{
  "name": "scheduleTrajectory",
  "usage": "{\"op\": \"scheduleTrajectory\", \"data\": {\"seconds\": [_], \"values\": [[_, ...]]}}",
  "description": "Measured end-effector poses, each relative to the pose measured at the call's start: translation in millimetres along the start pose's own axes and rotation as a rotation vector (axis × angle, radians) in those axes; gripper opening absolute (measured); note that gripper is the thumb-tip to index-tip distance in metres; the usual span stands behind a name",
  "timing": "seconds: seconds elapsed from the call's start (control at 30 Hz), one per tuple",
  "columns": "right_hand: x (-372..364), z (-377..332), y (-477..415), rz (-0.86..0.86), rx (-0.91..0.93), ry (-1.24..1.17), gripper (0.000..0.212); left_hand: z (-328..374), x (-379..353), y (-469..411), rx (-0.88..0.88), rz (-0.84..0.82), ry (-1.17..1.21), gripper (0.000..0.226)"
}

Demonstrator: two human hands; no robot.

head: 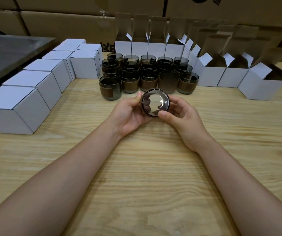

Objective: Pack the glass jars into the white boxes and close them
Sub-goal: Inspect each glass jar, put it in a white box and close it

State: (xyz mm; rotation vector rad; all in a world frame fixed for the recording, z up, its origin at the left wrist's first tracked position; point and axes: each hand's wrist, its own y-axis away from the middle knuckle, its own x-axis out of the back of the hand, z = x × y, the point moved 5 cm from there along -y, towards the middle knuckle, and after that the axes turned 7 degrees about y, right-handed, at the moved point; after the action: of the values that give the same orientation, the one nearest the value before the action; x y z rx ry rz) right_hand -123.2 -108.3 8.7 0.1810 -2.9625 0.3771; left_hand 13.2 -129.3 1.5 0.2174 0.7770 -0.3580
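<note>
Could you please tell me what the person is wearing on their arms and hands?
Nothing shows: the left hand and right hand are ungloved, with no ring, watch or bracelet visible; the left forearm and right forearm are bare, no sleeve down to the picture's edge.

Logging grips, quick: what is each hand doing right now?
Left hand: holding the jar.
Right hand: holding the same jar.

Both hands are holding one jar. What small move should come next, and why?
Probably carry the held jar rightward to the nearest open white box. The left hand and right hand both grip it, the closed boxes sit left, and open ones wait right.
</note>
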Motion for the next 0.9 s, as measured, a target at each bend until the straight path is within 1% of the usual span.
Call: {"op": "scheduleTrajectory", "data": {"seconds": [0.1, 0.13, 0.17, 0.23, 0.27, 0.3, 0.4, 0.5, 0.63, 0.73, 0.8, 0.83, 0.9], "values": [[0, -1, 1, -0.01, -0.006, -0.052, 0.045, 0, -1, 0, 0.016, -0.036, 0.023, 0.069], [0, -1, 1, -0.009, -0.012, -0.065, 0.043, 0, -1, 0, 0.018, -0.038, 0.015, 0.07], [0, -1, 1, -0.006, -0.02, -0.079, 0.04, 1, -1, 1, 0.016, -0.031, 0.002, 0.068], [2, 1, 0, 0.005, -0.043, -0.126, 0.035, 2, -2, 2, -0.005, 0.001, -0.039, 0.051], [3, 2, 0, 0.016, -0.06, -0.149, 0.036, 3, -2, 2, -0.016, 0.031, -0.068, 0.041], [4, 2, 0, 0.028, -0.076, -0.164, 0.038, 4, -1, 2, -0.018, 0.059, -0.087, 0.036], [6, 4, -1, 0.055, -0.1, -0.179, 0.04, 4, -2, 2, -0.026, 0.082, -0.116, 0.034], [5, 5, -2, 0.093, -0.101, -0.185, 0.031, 3, -4, 3, -0.038, 0.066, -0.181, 0.039], [6, 7, -4, 0.174, -0.136, -0.225, 0.035, -2, -7, 2, -0.054, 0.027, -0.271, 0.032], [5, 7, -5, 0.205, -0.151, -0.19, 0.032, -4, -10, 2, -0.073, 0.014, -0.31, 0.031], [5, 6, -5, 0.221, -0.141, -0.168, 0.03, -6, -10, 2, -0.073, 0.0, -0.312, 0.027], [4, 6, -4, 0.228, -0.13, -0.155, 0.031, -6, -10, 2, -0.071, -0.003, -0.31, 0.025], [3, 5, -3, 0.231, -0.093, -0.104, 0.041, -7, -10, 1, -0.075, 0.003, -0.296, 0.025]]}}
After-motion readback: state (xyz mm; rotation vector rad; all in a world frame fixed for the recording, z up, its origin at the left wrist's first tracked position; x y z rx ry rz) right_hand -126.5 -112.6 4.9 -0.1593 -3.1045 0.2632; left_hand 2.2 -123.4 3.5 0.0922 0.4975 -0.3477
